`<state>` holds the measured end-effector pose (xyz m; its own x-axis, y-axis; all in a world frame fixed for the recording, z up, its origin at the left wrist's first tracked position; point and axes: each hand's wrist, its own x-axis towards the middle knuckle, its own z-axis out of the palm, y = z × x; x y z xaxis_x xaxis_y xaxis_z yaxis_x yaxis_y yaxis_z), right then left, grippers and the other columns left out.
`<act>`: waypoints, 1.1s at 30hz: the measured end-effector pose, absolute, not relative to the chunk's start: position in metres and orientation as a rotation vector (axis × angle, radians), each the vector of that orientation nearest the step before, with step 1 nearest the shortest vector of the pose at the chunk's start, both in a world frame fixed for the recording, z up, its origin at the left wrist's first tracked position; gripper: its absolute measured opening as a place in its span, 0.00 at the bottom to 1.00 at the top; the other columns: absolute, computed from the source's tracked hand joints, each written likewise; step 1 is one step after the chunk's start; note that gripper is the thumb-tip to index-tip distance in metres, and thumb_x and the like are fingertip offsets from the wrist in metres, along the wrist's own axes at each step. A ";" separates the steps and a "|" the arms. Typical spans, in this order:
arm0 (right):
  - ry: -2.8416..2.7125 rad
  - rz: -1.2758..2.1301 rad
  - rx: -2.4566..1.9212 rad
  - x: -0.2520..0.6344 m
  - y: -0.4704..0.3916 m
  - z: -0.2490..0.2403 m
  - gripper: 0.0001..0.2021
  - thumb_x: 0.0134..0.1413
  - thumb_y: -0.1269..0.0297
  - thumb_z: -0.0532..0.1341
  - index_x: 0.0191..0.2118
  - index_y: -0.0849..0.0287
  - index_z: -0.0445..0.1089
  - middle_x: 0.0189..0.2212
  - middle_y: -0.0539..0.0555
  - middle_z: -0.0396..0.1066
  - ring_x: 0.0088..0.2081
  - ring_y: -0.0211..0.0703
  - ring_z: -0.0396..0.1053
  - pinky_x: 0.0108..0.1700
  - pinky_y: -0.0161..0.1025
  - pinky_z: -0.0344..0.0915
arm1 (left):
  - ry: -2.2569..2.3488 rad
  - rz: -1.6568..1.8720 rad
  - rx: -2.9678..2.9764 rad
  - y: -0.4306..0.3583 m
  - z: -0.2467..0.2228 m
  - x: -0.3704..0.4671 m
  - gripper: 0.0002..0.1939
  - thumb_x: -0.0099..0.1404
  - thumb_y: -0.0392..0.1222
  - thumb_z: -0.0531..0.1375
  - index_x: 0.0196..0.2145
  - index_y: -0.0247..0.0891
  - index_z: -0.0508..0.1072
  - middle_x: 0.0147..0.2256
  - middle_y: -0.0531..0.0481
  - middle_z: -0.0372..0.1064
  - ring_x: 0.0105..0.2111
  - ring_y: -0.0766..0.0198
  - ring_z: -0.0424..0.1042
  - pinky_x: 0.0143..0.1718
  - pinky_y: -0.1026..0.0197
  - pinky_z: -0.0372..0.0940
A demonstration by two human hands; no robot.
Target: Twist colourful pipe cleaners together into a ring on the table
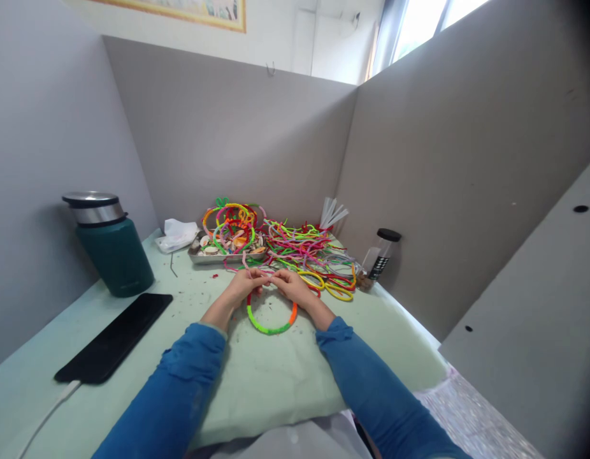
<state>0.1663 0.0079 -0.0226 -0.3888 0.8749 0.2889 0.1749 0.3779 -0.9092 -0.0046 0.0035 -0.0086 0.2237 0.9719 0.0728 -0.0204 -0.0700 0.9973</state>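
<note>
A ring of fuzzy pipe cleaners, green at the bottom with orange on its right side and red on its left, hangs down between my hands just over the table. My left hand pinches the upper left of the ring, where a pink pipe cleaner sticks up. At the upper right, my right hand pinches close beside it, the fingertips of both hands nearly meeting. What lies right between the fingertips is too small to make out. Behind the hands spreads a heap of loose, many-coloured pipe cleaners.
A metal tray holds shells and several finished-looking coloured rings. White strips stand at the back. A clear jar is at right. On the left are a green flask, a black phone with cable, and a tissue pack.
</note>
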 end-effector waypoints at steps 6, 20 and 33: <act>-1.794 1.071 -0.917 0.166 0.007 -0.021 0.14 0.52 0.53 0.58 0.31 0.61 0.68 0.16 0.44 0.55 0.18 0.31 0.51 0.20 0.31 0.47 | 0.932 1.065 1.355 0.000 -0.005 -0.005 0.17 0.44 0.44 0.69 0.29 0.30 0.73 0.24 0.49 0.70 0.16 0.73 0.63 0.19 0.67 0.60; -1.742 1.051 -0.967 0.167 0.006 -0.019 0.14 0.51 0.52 0.58 0.29 0.61 0.67 0.16 0.45 0.56 0.18 0.32 0.51 0.20 0.31 0.48 | 1.078 1.084 1.271 0.003 -0.008 -0.004 0.12 0.49 0.42 0.67 0.26 0.32 0.69 0.22 0.49 0.70 0.14 0.71 0.63 0.16 0.66 0.60; -1.724 1.055 -0.972 0.166 0.005 -0.016 0.15 0.50 0.52 0.58 0.29 0.61 0.67 0.16 0.44 0.55 0.18 0.32 0.51 0.20 0.31 0.47 | 1.043 1.077 1.236 0.011 -0.019 -0.008 0.14 0.48 0.45 0.67 0.25 0.32 0.68 0.22 0.49 0.70 0.14 0.72 0.63 0.15 0.67 0.59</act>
